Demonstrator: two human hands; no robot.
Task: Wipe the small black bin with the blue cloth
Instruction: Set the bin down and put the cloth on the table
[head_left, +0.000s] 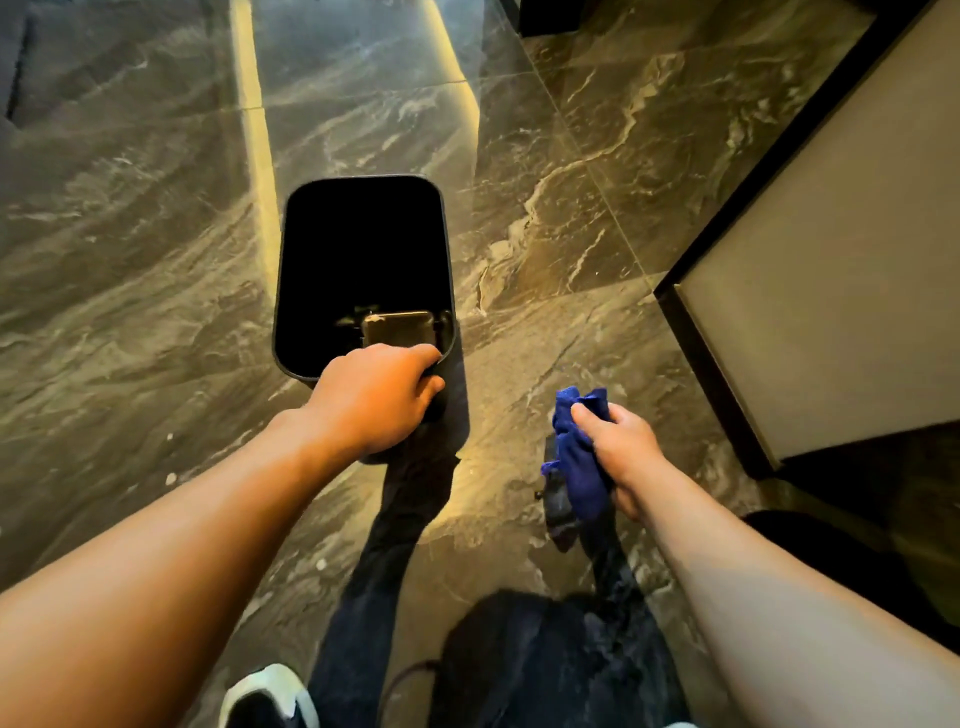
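A small black bin (363, 249) with a rounded rectangular mouth is held above the marble floor, its opening facing me. My left hand (376, 397) grips its near rim, fingers curled over the edge. The bin's inside is dark; a shiny flat patch shows at its near inner wall. To the right, apart from the bin, my right hand (621, 452) is closed around a bunched blue cloth (576, 457), which hangs down from my fist.
Dark veined marble floor (571, 171) lies all around. A pale panel with a black frame (831, 260) stands at the right. My legs in dark trousers (519, 665) and one shoe (270, 696) are at the bottom.
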